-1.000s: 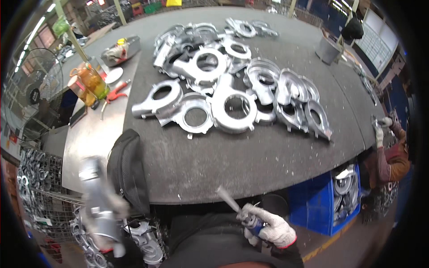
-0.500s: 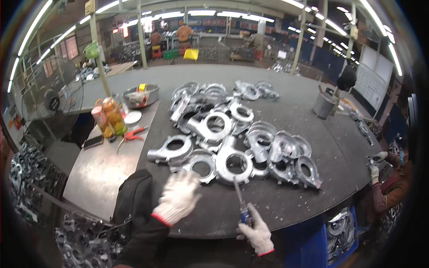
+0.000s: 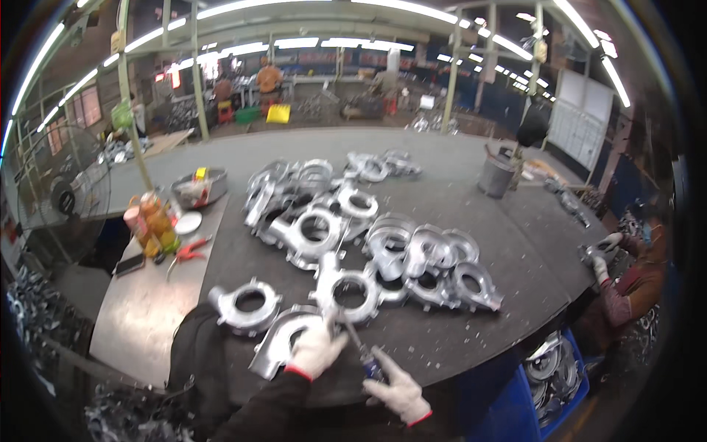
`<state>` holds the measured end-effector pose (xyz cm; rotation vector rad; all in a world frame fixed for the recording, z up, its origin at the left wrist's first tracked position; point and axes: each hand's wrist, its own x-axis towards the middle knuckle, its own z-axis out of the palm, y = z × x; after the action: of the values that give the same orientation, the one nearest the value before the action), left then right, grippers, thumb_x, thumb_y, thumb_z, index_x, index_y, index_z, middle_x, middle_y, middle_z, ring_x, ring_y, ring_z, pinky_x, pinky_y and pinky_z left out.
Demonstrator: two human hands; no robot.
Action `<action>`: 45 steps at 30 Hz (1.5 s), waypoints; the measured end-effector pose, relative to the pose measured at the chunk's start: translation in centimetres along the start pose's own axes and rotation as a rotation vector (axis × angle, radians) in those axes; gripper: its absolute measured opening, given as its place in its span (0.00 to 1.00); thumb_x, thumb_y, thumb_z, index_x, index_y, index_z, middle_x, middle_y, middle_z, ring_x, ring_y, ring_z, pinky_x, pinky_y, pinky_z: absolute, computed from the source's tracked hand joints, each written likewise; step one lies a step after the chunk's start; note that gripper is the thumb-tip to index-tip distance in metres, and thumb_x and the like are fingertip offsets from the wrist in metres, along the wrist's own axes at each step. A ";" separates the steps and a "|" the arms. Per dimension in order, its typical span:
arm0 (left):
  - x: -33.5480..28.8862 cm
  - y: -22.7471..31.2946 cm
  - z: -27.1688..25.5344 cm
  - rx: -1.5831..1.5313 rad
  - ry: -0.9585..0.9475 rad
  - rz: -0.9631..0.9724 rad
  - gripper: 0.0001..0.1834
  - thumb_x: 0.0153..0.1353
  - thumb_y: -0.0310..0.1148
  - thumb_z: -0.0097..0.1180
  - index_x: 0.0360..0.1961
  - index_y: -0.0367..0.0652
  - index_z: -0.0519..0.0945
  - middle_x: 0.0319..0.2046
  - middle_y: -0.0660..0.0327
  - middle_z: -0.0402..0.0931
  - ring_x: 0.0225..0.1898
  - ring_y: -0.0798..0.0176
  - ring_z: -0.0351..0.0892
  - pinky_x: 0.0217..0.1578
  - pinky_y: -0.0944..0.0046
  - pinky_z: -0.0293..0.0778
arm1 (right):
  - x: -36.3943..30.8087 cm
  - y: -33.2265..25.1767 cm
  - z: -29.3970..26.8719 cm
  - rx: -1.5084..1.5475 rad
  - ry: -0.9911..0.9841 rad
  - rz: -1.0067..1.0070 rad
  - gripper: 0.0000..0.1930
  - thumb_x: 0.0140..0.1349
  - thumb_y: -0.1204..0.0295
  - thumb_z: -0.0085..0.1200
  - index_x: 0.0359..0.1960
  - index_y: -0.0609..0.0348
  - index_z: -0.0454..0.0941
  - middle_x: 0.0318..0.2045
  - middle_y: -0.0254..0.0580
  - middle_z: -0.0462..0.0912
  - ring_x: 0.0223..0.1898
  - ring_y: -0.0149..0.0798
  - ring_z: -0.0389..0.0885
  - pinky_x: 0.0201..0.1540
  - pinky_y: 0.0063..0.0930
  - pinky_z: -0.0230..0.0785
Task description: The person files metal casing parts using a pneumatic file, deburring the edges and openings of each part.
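My left hand [image 3: 317, 349], in a white knit glove with a red cuff, is closed on the near edge of a silver cast-metal housing [image 3: 274, 343] at the table's front. The housing is tilted, and the glove hides part of it. Close by on the right, my gloved right hand [image 3: 398, 387] grips a blue-handled tool [image 3: 372, 366] with a long narrow metal shaft. Its shaft points up and left, the tip close to my left fingers. Whether it is a file or a screwdriver is unclear. Another ring-shaped housing [image 3: 346, 293] lies just beyond the tip.
A pile of similar housings [image 3: 313, 230] covers the dark table's middle. Red-handled pliers [image 3: 193, 250], bottles [image 3: 158, 225], a phone [image 3: 129, 265] and a metal bowl [image 3: 213, 188] sit left. A grey bucket [image 3: 496, 175] stands back right. A co-worker [image 3: 626, 287] handles a part at right, near a blue bin [image 3: 515, 409].
My left hand has moved onto a housing, which is now pulled nearer and apart from the pile. The tool in my right hand has swung leftward toward it. The whole view has shifted.
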<state>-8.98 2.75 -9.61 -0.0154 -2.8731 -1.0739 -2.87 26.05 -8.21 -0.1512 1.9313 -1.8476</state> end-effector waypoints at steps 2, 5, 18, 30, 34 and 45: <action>0.5 2.1 -3.1 -0.253 0.159 -0.035 0.28 0.63 0.41 0.63 0.63 0.45 0.76 0.42 0.48 0.83 0.42 0.52 0.84 0.45 0.58 0.78 | 0.2 -0.4 0.0 0.037 0.043 0.014 0.43 0.63 0.72 0.64 0.78 0.54 0.55 0.57 0.47 0.79 0.41 0.33 0.83 0.37 0.30 0.85; -1.9 -0.5 -6.3 0.322 0.512 0.241 0.25 0.50 0.31 0.70 0.52 0.49 0.82 0.54 0.54 0.78 0.57 0.47 0.76 0.56 0.50 0.73 | 0.0 2.1 0.0 0.139 0.135 -0.017 0.44 0.61 0.78 0.64 0.79 0.53 0.55 0.48 0.42 0.81 0.37 0.30 0.81 0.36 0.28 0.85; -12.6 -1.0 -3.6 -0.018 0.238 -0.161 0.21 0.60 0.29 0.66 0.56 0.43 0.82 0.61 0.47 0.74 0.57 0.44 0.80 0.55 0.53 0.79 | -1.4 2.5 0.8 0.155 0.075 -0.010 0.43 0.64 0.80 0.61 0.79 0.54 0.52 0.47 0.43 0.81 0.39 0.30 0.83 0.36 0.29 0.85; -8.7 -7.3 -5.3 0.350 0.313 -0.074 0.43 0.48 0.51 0.75 0.67 0.56 0.76 0.71 0.42 0.63 0.71 0.28 0.60 0.68 0.37 0.62 | -9.1 1.7 -1.6 -0.470 0.057 -0.041 0.40 0.62 0.71 0.62 0.74 0.70 0.59 0.62 0.64 0.76 0.63 0.49 0.79 0.64 0.36 0.71; -6.2 -11.7 -4.8 0.175 0.423 -0.040 0.39 0.58 0.39 0.70 0.71 0.52 0.70 0.73 0.39 0.60 0.73 0.28 0.57 0.71 0.41 0.59 | -10.3 2.1 -1.5 -0.453 0.056 0.031 0.41 0.58 0.71 0.65 0.73 0.70 0.61 0.65 0.65 0.75 0.66 0.52 0.77 0.66 0.37 0.69; -10.0 -4.6 -3.8 0.210 -0.020 0.388 0.32 0.25 0.55 0.75 0.34 0.51 0.86 0.62 0.47 0.75 0.66 0.31 0.69 0.68 0.34 0.63 | -12.8 0.4 -3.2 -0.695 -0.158 0.173 0.44 0.57 0.59 0.70 0.75 0.47 0.64 0.48 0.53 0.83 0.45 0.55 0.85 0.50 0.39 0.77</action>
<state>1.03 -3.04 -10.53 -0.5473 -2.8140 -0.7019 7.31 33.95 -5.42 -0.3228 2.3020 -0.9642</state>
